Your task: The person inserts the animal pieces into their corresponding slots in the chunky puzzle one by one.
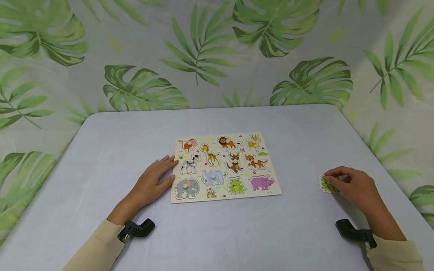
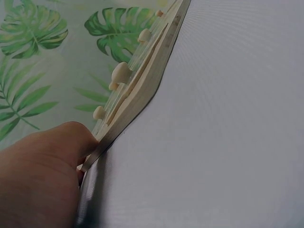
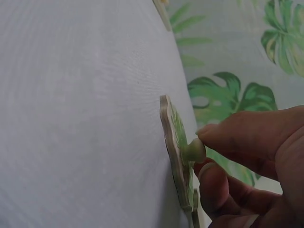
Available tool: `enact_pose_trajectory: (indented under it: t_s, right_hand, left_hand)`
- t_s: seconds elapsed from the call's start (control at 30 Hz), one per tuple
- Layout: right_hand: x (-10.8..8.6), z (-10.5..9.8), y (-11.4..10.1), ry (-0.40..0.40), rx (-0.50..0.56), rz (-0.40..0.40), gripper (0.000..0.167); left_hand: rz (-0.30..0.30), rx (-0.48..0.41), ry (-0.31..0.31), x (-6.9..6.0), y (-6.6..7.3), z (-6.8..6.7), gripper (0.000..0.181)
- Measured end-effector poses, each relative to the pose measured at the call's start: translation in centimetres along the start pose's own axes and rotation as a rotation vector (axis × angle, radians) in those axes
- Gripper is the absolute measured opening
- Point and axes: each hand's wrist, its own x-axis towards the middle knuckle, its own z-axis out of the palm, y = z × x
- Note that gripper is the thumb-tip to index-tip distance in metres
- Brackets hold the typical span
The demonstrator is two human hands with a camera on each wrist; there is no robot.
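Note:
On the table lies a wooden peg puzzle board (image 1: 251,190) with animal pictures. Wooden knobs stand on several animals; none shows on the board's frog (image 1: 236,185) or purple hippo (image 1: 262,183). My left hand (image 1: 152,180) rests at the board's left edge, fingers extended and thumb touching the edge near the corner, as the left wrist view shows. Off to the right, my right hand (image 1: 356,186) pinches the small knob (image 3: 194,151) of a green frog puzzle piece (image 1: 325,185) between thumb and fingers. The right wrist view shows this piece edge-on, close to the tabletop.
A second wooden edge (image 3: 196,209) shows behind the frog piece in the right wrist view, mostly hidden. The white-covered table (image 1: 217,237) ends at a leaf-patterned cloth (image 1: 217,94) at the back and sides. Each wrist wears a black camera mount (image 1: 137,228).

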Motion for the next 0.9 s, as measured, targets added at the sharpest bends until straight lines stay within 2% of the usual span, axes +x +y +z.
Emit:
enact_pose_trajectory:
  t_s: [0.33,0.9]
  right_hand:
    - [0.04,-0.46,0.5,-0.031,-0.006,-0.015,0.032]
    - [0.03,-0.97,0.64,-0.167,0.014,-0.005,0.037]
  left_hand:
    - [-0.003,-0.005,-0.001,-0.03,-0.06,0.05,0.049]
    - [0.001,-0.005,-0.005,0.02,-0.05,-0.05,0.05]
